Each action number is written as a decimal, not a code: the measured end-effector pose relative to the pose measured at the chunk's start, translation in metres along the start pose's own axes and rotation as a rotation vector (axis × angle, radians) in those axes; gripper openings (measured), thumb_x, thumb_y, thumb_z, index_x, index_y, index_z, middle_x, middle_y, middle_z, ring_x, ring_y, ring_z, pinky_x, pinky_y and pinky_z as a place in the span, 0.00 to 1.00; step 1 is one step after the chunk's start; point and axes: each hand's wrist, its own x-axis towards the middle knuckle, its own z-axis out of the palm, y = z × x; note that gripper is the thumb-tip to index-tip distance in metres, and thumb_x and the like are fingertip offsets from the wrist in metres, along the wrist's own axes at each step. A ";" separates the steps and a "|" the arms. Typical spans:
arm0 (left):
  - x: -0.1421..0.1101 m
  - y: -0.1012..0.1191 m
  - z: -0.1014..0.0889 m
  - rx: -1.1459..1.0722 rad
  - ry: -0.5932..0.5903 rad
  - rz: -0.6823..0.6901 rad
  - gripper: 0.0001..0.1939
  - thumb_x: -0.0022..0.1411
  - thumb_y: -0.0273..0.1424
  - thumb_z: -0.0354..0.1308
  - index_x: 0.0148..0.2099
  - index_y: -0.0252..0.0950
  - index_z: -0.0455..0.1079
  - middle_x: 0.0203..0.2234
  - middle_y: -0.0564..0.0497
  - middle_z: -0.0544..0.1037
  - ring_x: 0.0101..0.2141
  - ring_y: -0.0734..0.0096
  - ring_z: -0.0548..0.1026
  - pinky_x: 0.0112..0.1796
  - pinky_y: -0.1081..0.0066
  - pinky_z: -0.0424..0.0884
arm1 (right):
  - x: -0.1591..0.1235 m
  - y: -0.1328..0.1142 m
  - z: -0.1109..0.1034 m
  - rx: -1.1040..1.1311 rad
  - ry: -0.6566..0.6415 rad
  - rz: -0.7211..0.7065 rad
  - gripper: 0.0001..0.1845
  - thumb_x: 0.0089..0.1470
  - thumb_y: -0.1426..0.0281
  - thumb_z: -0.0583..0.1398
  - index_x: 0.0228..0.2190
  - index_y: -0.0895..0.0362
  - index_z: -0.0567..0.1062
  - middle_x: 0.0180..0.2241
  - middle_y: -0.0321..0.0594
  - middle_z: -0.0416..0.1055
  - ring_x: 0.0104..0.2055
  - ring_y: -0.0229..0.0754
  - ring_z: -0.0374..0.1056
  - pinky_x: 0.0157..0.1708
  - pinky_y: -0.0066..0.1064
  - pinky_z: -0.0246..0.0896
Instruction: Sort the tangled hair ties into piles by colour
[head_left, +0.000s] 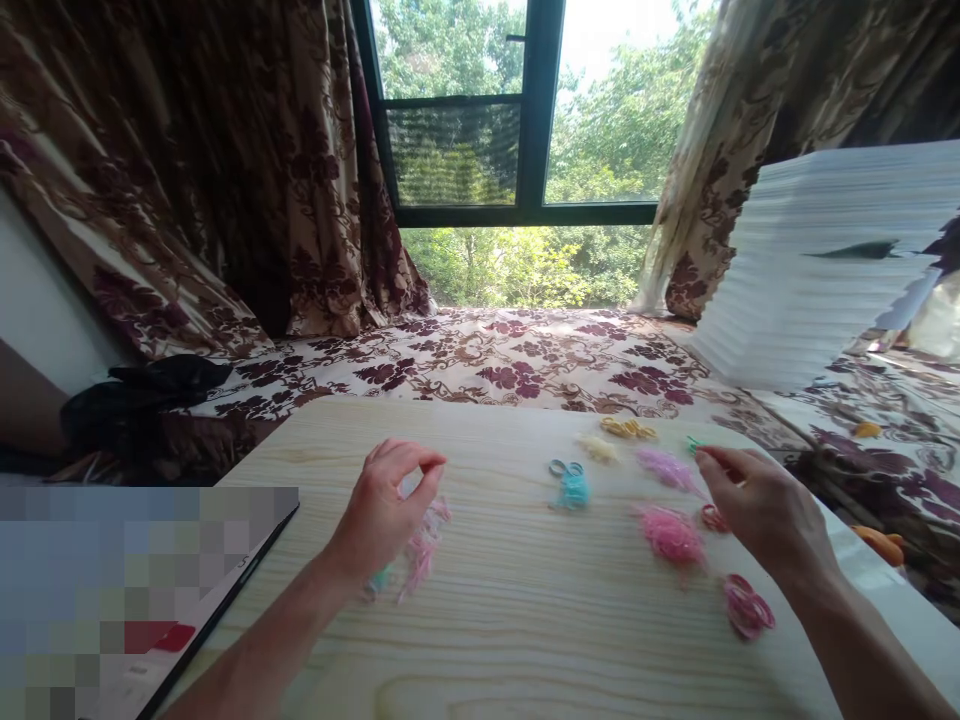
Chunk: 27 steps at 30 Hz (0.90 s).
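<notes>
My left hand (386, 505) is over the left half of the board, thumb and forefinger pressed together; whatever they may hold is too small to see. Beneath it lie a loose pink-and-white pile of thin strands or small bands (422, 550) and a teal bit (380, 578), partly covered by the hand. On the right, my right hand (769, 515) pinches at a small green elastic band (693, 444) by its fingertips. Close to it are a purple pile (665, 468), a bright pink pile (673, 536), a red hair tie (712, 517) and dark pink hair ties (748, 606).
Further in are blue hair ties (566, 468), a blue pile (574, 490), a cream pile (600, 448) and yellow hair ties (627, 428). A tablet-like screen (225, 590) covers the wooden board's (495, 640) left edge. White foam sheeting (832, 260) stands behind right.
</notes>
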 end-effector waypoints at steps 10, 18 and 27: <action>0.008 -0.027 -0.008 0.209 -0.019 -0.116 0.07 0.58 0.25 0.55 0.33 0.37 0.75 0.29 0.51 0.79 0.37 0.65 0.72 0.42 0.64 0.68 | -0.062 -0.085 0.019 0.412 -0.047 -0.656 0.17 0.59 0.60 0.52 0.34 0.52 0.78 0.32 0.41 0.78 0.29 0.43 0.74 0.27 0.32 0.67; 0.001 -0.030 0.001 0.406 -0.169 -0.222 0.07 0.59 0.29 0.56 0.31 0.38 0.75 0.29 0.50 0.77 0.39 0.63 0.71 0.44 0.61 0.64 | -0.077 -0.096 0.031 0.491 -0.226 -0.845 0.13 0.59 0.66 0.53 0.32 0.51 0.77 0.26 0.37 0.77 0.23 0.39 0.74 0.20 0.26 0.66; 0.003 -0.026 0.003 0.444 -0.248 -0.270 0.05 0.54 0.25 0.57 0.27 0.37 0.69 0.30 0.50 0.75 0.39 0.61 0.70 0.42 0.62 0.65 | -0.085 -0.102 0.032 0.514 -0.356 -0.840 0.14 0.60 0.65 0.52 0.31 0.50 0.77 0.26 0.37 0.75 0.25 0.40 0.72 0.23 0.27 0.65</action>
